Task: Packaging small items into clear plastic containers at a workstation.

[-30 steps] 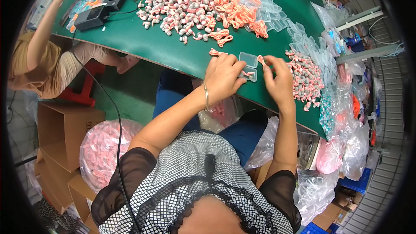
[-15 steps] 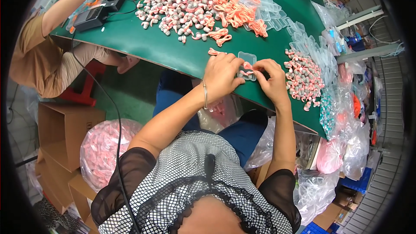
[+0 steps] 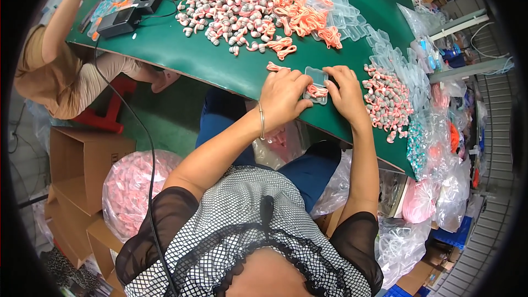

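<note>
A small clear plastic box (image 3: 314,75) sits at the table's near edge with its lid raised. A coral cord bundle (image 3: 317,91) lies inside it. My left hand (image 3: 281,94) grips the box's left side between fingers and thumb. At the right side, my right hand (image 3: 347,97) has its bent fingers and thumb on the box and lid edge. Another looped cord bundle (image 3: 273,66) lies on the table just beyond my left fingers. Whatever lies under the cord in the box is hidden.
Heaped pink-and-grey striped pieces (image 3: 231,5), coral cord bundles (image 3: 311,16) and clear boxes (image 3: 346,19) cover the far table. A smaller striped pile (image 3: 386,96) lies right. Black devices (image 3: 118,22) stand left, where another person's arm (image 3: 66,14) reaches over. A black cable (image 3: 144,132) hangs down.
The cord bundle now lies spread in the box, where my right fingers held a pink piece before. My right hand has opened slightly and shifted up to the lid edge. The other person's arm moved left.
</note>
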The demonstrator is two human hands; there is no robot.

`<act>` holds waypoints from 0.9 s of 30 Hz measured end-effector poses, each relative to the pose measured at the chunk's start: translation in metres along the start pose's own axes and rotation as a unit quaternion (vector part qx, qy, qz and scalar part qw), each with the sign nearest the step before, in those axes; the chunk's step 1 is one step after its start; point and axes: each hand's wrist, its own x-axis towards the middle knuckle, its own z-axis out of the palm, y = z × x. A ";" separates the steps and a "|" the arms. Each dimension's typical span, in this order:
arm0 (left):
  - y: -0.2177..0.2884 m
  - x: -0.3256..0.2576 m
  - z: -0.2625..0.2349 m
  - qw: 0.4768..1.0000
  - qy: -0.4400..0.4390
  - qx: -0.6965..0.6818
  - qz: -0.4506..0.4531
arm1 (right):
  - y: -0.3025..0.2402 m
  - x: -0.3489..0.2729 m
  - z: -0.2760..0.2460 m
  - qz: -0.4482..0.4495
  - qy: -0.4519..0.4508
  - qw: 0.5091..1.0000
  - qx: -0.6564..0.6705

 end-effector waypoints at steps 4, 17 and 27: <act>0.007 0.001 -0.004 0.998 -0.012 -0.045 -0.041 | -0.001 -0.006 -0.001 0.041 -0.001 0.995 0.095; -0.008 0.006 0.007 0.995 0.036 -0.031 0.089 | -0.013 -0.030 0.010 -0.064 0.009 0.995 0.072; -0.022 -0.009 -0.010 0.989 0.113 -0.026 0.091 | -0.030 -0.003 0.022 -0.104 -0.034 0.985 0.132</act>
